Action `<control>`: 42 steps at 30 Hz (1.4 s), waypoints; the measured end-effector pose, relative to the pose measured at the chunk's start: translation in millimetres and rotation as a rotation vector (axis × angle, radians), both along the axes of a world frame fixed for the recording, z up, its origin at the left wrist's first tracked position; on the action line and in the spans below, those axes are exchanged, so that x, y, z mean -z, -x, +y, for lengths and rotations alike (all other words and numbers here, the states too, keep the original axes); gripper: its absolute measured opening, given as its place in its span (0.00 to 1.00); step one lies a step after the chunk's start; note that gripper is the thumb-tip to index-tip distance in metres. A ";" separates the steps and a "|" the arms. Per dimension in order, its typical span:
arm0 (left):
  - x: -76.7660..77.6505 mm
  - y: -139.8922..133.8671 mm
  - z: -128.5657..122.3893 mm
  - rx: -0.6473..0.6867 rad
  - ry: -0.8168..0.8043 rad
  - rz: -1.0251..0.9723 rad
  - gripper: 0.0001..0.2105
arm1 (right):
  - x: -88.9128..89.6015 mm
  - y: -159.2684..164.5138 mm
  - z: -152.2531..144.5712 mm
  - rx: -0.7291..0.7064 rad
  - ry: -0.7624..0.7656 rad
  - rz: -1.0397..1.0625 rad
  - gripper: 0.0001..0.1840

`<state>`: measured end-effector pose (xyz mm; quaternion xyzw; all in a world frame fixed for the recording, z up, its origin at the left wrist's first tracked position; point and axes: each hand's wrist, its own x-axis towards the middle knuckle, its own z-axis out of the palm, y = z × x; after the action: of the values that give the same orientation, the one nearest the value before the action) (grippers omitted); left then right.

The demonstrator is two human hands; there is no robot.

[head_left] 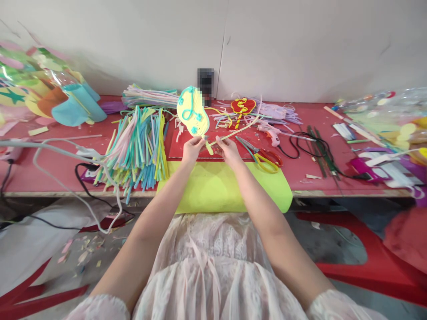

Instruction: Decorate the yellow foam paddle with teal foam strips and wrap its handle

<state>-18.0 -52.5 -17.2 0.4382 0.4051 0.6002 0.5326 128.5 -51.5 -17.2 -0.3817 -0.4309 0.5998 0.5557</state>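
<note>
My left hand (194, 149) pinches the short stem of a pale yellow oval craft piece (191, 111), decorated with a turquoise curl and small turquoise flowers. It is raised above the table, with the oval part upward. My right hand (227, 149) is closed on a long cream pipe cleaner (245, 127), whose far end stretches up to the right. The near end of this pipe cleaner meets the stem between my hands; whether it is wrapped around it I cannot tell. Beyond my right hand lies a red craft piece (243, 106) with a yellow twisted stem.
Pastel pipe cleaners (138, 146) are heaped at left. Yellow-handled scissors (263, 160) lie right of my hands, near a pink glue gun (271, 134) with a black cord. A yellow-green sheet (213, 186) hangs over the front edge of the red table (302, 164). Cables (110, 195) dangle at left.
</note>
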 end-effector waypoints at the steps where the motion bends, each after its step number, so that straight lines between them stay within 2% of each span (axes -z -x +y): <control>1: -0.4 -0.3 -0.4 0.005 0.002 -0.003 0.14 | 0.2 -0.2 0.1 -0.002 0.001 0.004 0.20; 14: -1.2 -0.3 0.6 0.026 0.016 0.098 0.16 | 4.0 1.4 1.1 0.010 -0.048 -0.067 0.19; 19: 1.6 0.6 3.0 -0.010 0.010 0.135 0.17 | 6.7 1.4 2.0 0.015 -0.072 -0.077 0.20; 25: 6.9 2.3 6.3 0.009 -0.048 0.176 0.17 | 8.0 1.1 2.6 -0.035 -0.098 -0.099 0.23; 33: 2.2 1.7 1.3 0.061 -0.111 0.221 0.18 | 8.0 0.4 2.1 -0.049 -0.154 -0.140 0.24; 42: 9.8 2.3 5.6 0.094 -0.071 0.136 0.19 | 6.3 1.1 0.4 -0.051 -0.123 -0.143 0.24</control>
<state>-20.3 -46.9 -27.0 0.5151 0.3980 0.5574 0.5154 127.3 -51.2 -23.4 -0.3773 -0.5152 0.5575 0.5305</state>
